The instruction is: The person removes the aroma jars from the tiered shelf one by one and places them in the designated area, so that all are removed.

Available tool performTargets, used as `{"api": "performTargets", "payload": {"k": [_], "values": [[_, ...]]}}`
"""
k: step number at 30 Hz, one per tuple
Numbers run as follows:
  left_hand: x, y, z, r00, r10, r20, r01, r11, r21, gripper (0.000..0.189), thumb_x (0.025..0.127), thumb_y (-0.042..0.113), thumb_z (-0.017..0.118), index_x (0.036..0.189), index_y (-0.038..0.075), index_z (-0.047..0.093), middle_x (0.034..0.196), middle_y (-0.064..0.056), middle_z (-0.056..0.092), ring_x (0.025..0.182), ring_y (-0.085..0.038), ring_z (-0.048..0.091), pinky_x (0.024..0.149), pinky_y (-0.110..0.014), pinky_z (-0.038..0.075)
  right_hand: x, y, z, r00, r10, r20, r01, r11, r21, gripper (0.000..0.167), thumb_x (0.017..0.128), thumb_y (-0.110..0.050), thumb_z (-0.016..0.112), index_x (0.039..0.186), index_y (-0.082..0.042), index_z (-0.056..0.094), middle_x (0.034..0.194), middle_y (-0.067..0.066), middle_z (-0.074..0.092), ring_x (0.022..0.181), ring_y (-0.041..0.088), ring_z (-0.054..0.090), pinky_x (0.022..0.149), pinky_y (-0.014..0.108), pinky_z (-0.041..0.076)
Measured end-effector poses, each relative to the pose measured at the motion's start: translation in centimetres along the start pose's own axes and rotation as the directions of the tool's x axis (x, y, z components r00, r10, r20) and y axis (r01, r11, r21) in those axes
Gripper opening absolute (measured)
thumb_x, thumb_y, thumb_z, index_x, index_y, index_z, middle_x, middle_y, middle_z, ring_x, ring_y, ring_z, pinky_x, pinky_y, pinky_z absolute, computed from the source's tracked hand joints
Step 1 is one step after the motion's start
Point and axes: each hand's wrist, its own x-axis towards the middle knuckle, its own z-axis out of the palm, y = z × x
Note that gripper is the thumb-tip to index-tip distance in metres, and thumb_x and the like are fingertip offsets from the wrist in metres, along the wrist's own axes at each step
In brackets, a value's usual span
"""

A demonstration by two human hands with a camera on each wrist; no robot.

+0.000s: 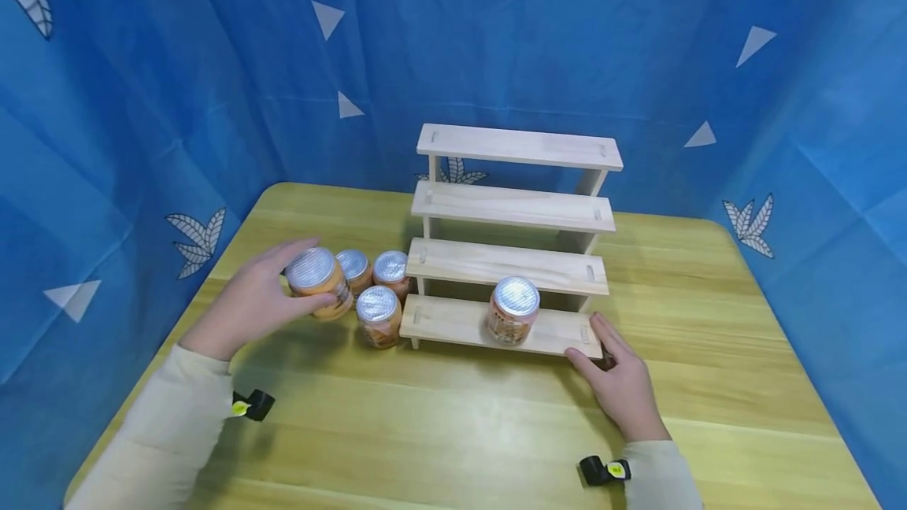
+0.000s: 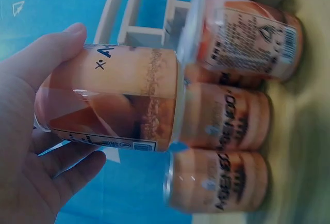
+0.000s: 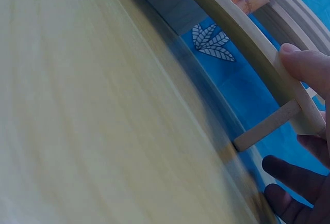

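My left hand (image 1: 258, 297) grips an orange-labelled jar (image 2: 113, 97) with a silver lid, its thumb and fingers around the sides. The jar appears raised above the table. Close by on its right stand three similar jars (image 1: 379, 317), one in front and two behind. My right hand (image 1: 627, 380) pinches the right end of the lowest board of a four-step wooden display shelf (image 1: 446, 321), thumb at the front edge. Another silver-lidded jar (image 1: 513, 311) stands upright on that board, right of its middle. Some right fingers are hidden behind the board in the head view.
The shelf's three upper boards (image 1: 517, 146) rise toward the back. Everything stands on a light wood-grain table (image 1: 439, 431). Blue cloth (image 1: 538, 30) with leaf and triangle prints hangs behind the table and along both sides.
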Motion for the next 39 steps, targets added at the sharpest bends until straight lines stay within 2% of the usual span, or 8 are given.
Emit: {"api": "performTargets", "payload": {"k": [5,11,19,25,34,35,37,39], "values": [[-0.4,-1.3,0.6,1.000,-0.015,-0.002,0.015,1.000,0.023,0.088,0.081,0.053,0.081,0.149,0.009,0.047,0.146,-0.018,0.051,0.126,-0.038,0.054,0.092,-0.055,0.051,0.1,-0.1,0.0,1.000,0.000,-0.006,0.000,1.000,-0.002,0.081,0.089,-0.048,0.075,0.154,-0.010,0.043,0.160,0.008,0.037,0.146,0.034,0.035,0.110,0.042,0.035],[-0.4,-3.1,2.5,0.999,-0.002,0.038,0.003,1.000,-0.022,0.083,0.081,0.047,0.084,0.147,0.009,0.050,0.143,-0.017,0.054,0.123,-0.036,0.056,0.094,-0.054,0.049,0.1,-0.1,0.1,1.000,0.002,-0.006,-0.002,1.000,-0.008,0.081,0.089,-0.047,0.075,0.154,-0.009,0.043,0.160,0.008,0.037,0.146,0.033,0.036,0.110,0.036,0.036],[-0.3,-4.7,4.6,0.998,0.021,0.060,-0.019,0.999,-0.037,0.079,0.081,0.037,0.086,0.146,0.009,0.051,0.138,-0.016,0.059,0.119,-0.034,0.059,0.095,-0.055,0.049,0.1,-0.3,0.1,1.000,0.008,-0.006,-0.008,1.000,0.003,0.083,0.088,-0.048,0.076,0.153,-0.008,0.043,0.160,0.009,0.037,0.146,0.035,0.034,0.111,0.044,0.034],[-0.1,-5.0,5.1,0.997,0.033,0.068,-0.030,0.999,-0.045,0.075,0.082,0.035,0.086,0.145,0.011,0.052,0.136,-0.013,0.059,0.119,-0.033,0.059,0.095,-0.054,0.049,0.1,-0.3,0.0,1.000,0.006,-0.004,-0.006,1.000,-0.012,0.082,0.089,-0.048,0.075,0.154,-0.009,0.043,0.160,0.009,0.037,0.146,0.035,0.034,0.112,0.046,0.034],[0.7,-4.5,5.8,0.995,0.039,0.094,-0.037,0.999,-0.028,0.068,0.082,0.030,0.086,0.139,0.010,0.056,0.134,-0.010,0.061,0.119,-0.030,0.059,0.098,-0.053,0.048,0.0,-0.5,-0.1,1.000,0.023,0.006,-0.023,1.000,-0.005,0.083,0.089,-0.049,0.075,0.155,-0.011,0.041,0.161,0.008,0.035,0.147,0.035,0.033,0.113,0.045,0.032],[0.6,-4.5,5.8,0.995,0.039,0.093,-0.036,0.999,-0.028,0.068,0.082,0.030,0.086,0.139,0.011,0.056,0.134,-0.010,0.060,0.119,-0.030,0.059,0.099,-0.053,0.048,0.1,-0.5,0.0,1.000,0.022,0.010,-0.022,1.000,-0.004,0.083,0.089,-0.049,0.075,0.155,-0.012,0.041,0.161,0.007,0.035,0.146,0.035,0.034,0.114,0.038,0.034],[0.6,-4.7,6.0,0.995,0.033,0.095,-0.030,0.999,-0.027,0.068,0.082,0.029,0.086,0.139,0.010,0.055,0.136,-0.010,0.059,0.121,-0.030,0.058,0.100,-0.053,0.047,0.1,-0.4,0.1,1.000,0.027,0.012,-0.027,1.000,-0.013,0.083,0.089,-0.049,0.075,0.155,-0.012,0.041,0.161,0.007,0.035,0.146,0.034,0.034,0.114,0.033,0.033],[0.7,-4.8,6.2,0.995,0.031,0.095,-0.028,0.999,-0.034,0.069,0.082,0.029,0.086,0.139,0.009,0.054,0.137,-0.012,0.057,0.121,-0.030,0.057,0.100,-0.053,0.047,0.0,-0.3,0.1,0.999,0.031,0.009,-0.031,0.999,-0.012,0.083,0.089,-0.048,0.075,0.155,-0.012,0.041,0.161,0.006,0.035,0.145,0.033,0.036,0.109,0.016,0.034]]}}
